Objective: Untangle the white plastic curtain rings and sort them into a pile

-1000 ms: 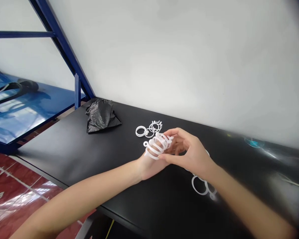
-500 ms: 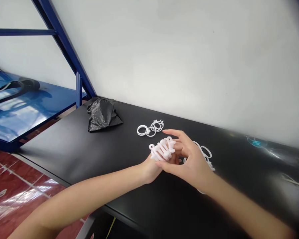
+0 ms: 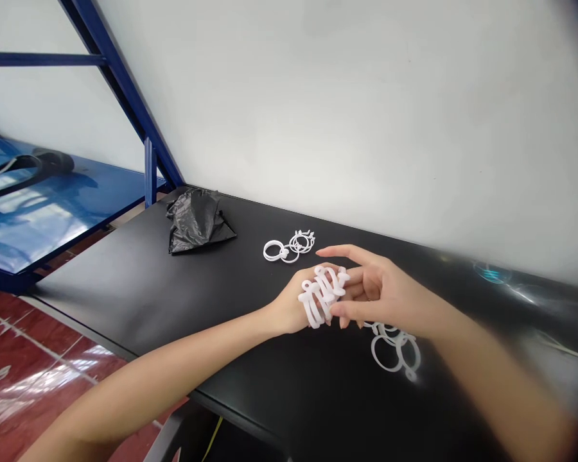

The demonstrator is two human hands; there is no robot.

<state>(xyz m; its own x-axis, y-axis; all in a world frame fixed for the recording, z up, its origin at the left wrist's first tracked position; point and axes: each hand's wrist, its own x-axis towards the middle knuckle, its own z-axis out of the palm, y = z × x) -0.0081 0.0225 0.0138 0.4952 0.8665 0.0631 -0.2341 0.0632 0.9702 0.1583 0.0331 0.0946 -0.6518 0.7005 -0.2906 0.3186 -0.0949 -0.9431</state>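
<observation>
Several white plastic curtain rings [image 3: 318, 298], with small eyelets, sit in a row around my left hand [image 3: 293, 298], encircling its fingers. The left fingertips are mostly hidden behind the rings and the other hand. From the right, my right hand [image 3: 385, 285] reaches over the row. Its thumb and bent fingers close on the near end of the rings, while the index finger stretches out above. More loose white rings [image 3: 395, 353] lie on the black table below the right hand, partly covered by it. A second small group of rings [image 3: 289, 247] rests farther back.
A crumpled black plastic bag [image 3: 197, 221] lies at the table's [image 3: 125, 282] back left. The white wall [image 3: 341, 115] rises behind the table. On the left stand a blue metal frame [image 3: 120, 83] and a shiny blue surface [image 3: 33, 224] with a dark strap-like object.
My left hand has turned and moved slightly right, tilting the rings. The right hand has shifted right and rotated, uncovering more of the loose rings beneath it.
</observation>
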